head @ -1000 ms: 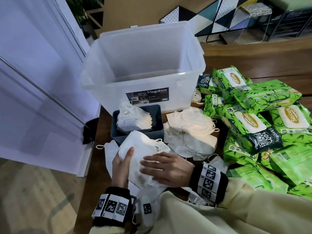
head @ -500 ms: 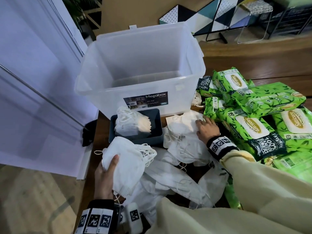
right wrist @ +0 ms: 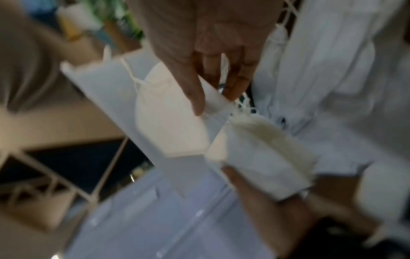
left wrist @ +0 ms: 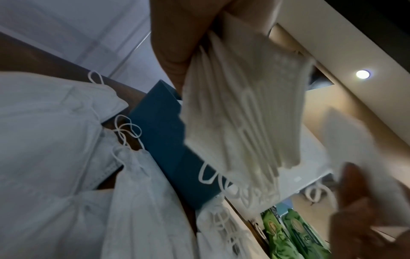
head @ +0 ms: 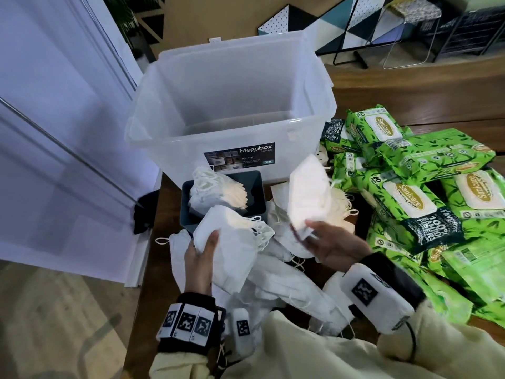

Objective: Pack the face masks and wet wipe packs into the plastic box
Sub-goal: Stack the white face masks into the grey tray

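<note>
Half a second ago our right hand (head: 332,243) lay flat on the loose pile by the wet wipe packs; now it is lifted, thumb and fingers pinching a small bundle of masks (head: 308,198) at its lower corner, held up in front of the plastic box (head: 232,138). Our left hand (head: 200,255) keeps its grip on the stack of masks (head: 232,242), thumb curled over the near edge, in much the same place as before. We judge that the right bundle is about to join the left stack, so a thicker stack can go into the box in one trip.

Nothing is packed yet: the box stands open at the back of the desk (head: 410,86), and we see nothing inside it.

The count: one plastic box; one small blue bin (head: 257,192) before it, holding a further batch of masks (head: 216,192); two bundles in our hands. The loose masks (head: 287,283) on the desk overlap too much to number. Of the green wet wipe packs (head: 407,201) we make out at least eight heaped to the right, with more hidden beneath.
</note>
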### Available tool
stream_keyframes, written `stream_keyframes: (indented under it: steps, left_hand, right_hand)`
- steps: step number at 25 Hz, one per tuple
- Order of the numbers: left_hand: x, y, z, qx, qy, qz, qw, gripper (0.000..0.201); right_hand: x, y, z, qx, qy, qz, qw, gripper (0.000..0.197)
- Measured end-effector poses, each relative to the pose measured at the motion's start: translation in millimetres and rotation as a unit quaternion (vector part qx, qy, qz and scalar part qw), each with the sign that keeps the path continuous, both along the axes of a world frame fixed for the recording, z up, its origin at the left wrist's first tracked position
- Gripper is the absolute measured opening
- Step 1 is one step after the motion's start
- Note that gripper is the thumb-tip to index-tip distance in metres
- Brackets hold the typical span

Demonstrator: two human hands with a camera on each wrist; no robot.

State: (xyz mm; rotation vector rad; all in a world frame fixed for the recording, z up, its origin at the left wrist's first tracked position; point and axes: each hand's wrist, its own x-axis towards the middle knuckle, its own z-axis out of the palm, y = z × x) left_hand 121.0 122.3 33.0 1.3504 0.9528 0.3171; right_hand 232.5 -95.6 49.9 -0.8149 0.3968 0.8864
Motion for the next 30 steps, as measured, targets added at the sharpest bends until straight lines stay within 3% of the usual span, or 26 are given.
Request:
stream_keyframes:
  steps: [3,8,13,17,21,24,28,30]
  left_hand:
    - [9,-8,5,0.016,-0.018,-0.011,1.000,0.041]
    - [9,-3,-2,0.034,-0.002,0.023,0.999,0.044]
    - [4,5,-11,-0.028,0.001,0.064,0.998,0.050]
    - [1,9,-12,-0.047,-0.014,0.081,0.995,0.045]
    - [1,9,-9,-0.063,0.016,0.116,0.991,0.067]
    - [0,8,-6,-0.089,0.004,0.129,0.988,0.070]
    - [4,10,-3,-0.059,0.012,0.120,0.991,0.068]
    - [2,11,-2,-0.026,0.013,0.109,0.994,0.065]
  right_hand:
    - [-28,34,-6,-0.080,-0.067,0.081,0.991,0.014]
    - [-49,64,-6,-0.130,-0.165,0.126,0.969,0.013]
    - [-49,76,-4,-0.214,-0.261,0.183,0.923,0.015]
    - [-47,81,0,-0.209,-0.273,0.169,0.924,0.021]
    - [-46,86,3,-0.183,-0.263,0.149,0.935,0.024]
    - [-46,91,2,-0.173,-0.267,0.190,0.929,0.016]
    - [-50,99,-2,-0.209,-0.329,0.287,0.875,0.012]
    - [-49,102,0,-0.244,-0.393,0.374,0.804,0.022]
